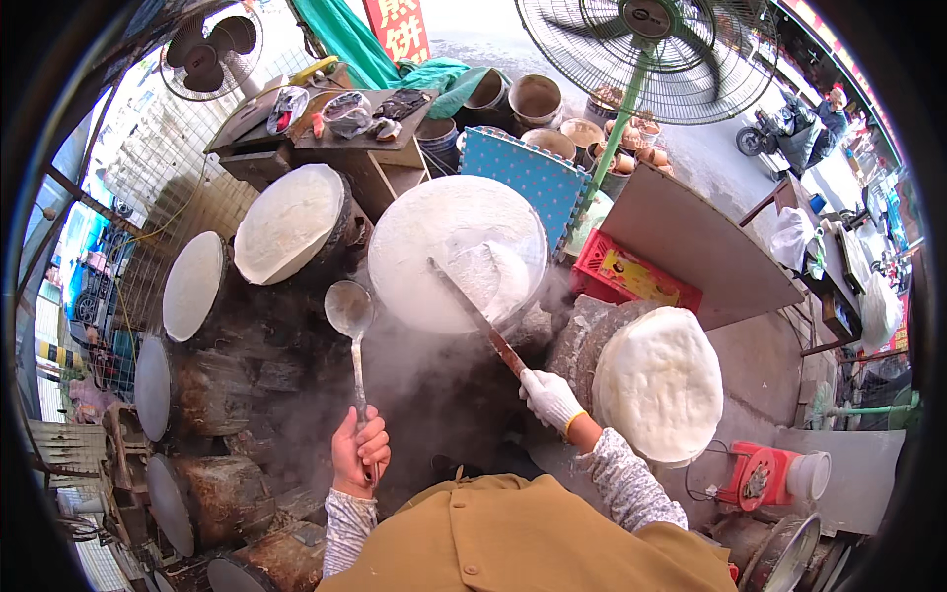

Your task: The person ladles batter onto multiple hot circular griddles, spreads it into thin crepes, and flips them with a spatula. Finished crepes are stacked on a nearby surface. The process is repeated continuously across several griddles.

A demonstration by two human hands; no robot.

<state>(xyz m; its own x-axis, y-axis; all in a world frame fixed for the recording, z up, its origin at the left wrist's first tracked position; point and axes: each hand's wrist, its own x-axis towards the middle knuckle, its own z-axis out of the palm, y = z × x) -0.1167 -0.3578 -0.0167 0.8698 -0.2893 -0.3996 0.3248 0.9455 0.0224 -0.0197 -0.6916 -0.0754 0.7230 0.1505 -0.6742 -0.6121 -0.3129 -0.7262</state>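
Observation:
My bare left hand (359, 450) is closed round the handle of a metal ladle (349, 309), held bowl-up at the near left of a round griddle. My right hand (550, 399), in a white knitted glove, grips a long flat scraper (475, 314), apparently wooden. Its blade lies slanted across the griddle (419, 242), which is coated with thin white batter. Beside the blade sits a thicker, folded-looking white patch (498, 274). Right of my gloved hand is a thick round stack of white pancakes (659, 385). Steam blurs the area below the griddle.
More round griddles on drum stoves curve along my left, two with white batter sheets (291, 222) (193, 286). A red crate (617, 266) and brown board (700, 242) stand right. Ahead are a blue dotted panel (523, 173), buckets (536, 99), a wooden cabinet (380, 148) and a standing fan (646, 59).

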